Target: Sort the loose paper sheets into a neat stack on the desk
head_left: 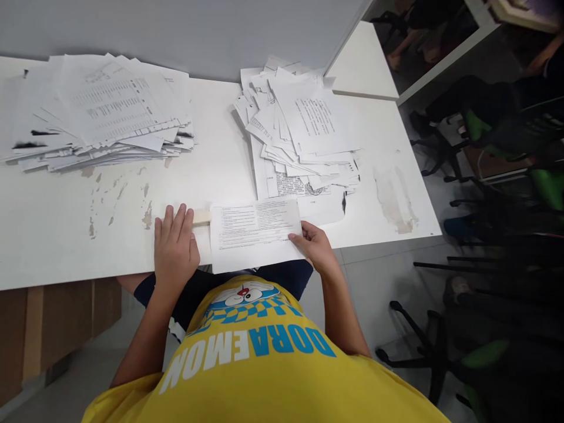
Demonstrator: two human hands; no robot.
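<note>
A printed sheet of paper lies at the table's front edge, its near side reaching past the edge. My right hand pinches its right side, thumb on top and fingers underneath. To the left, my left hand lies flat with its fingers stretched out, over one end of a pale yellow flat strip. That strip runs up to the sheet's left edge; I cannot tell whether it continues beneath. What lies under my left palm is hidden.
A large messy pile of printed papers covers the back left of the white table. Another loose paper stack stands behind the sheet. A grey partition closes the back. Office chairs and seated people are on the right.
</note>
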